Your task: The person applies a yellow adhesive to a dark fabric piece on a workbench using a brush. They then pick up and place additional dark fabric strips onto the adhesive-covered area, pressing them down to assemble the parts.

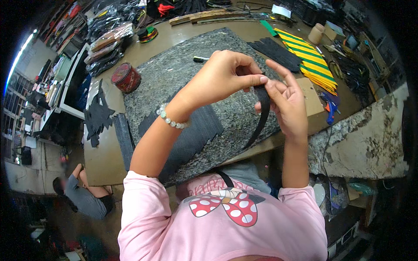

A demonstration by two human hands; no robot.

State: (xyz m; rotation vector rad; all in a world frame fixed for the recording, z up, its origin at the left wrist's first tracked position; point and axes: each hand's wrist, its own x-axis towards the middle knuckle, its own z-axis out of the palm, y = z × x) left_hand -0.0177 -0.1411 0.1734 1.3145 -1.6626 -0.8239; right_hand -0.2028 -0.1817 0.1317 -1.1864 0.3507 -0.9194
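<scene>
A black webbing strap (262, 114) hangs in a curve from my fingers, above the right part of a grey speckled stone slab (174, 65). My left hand (228, 78), with a beaded bracelet (172, 119) at its wrist, pinches the strap's upper end between thumb and forefinger. Close against it, my right hand (285, 98) holds the same end with its thumb, while the forefinger sticks out and another fingertip shows behind the strap. Below my left forearm, a flat dark sheet of pieces laid side by side (187, 135) rests on the slab.
A red tin (126, 78) stands at the slab's left edge, near black strips (99, 113). A marker (200, 59) lies behind my left hand. Rightward are yellow-green striped strips (305, 58), black strips (276, 53), cardboard (310, 98) and a blue glue gun (332, 108). Someone (87, 195) sits far left.
</scene>
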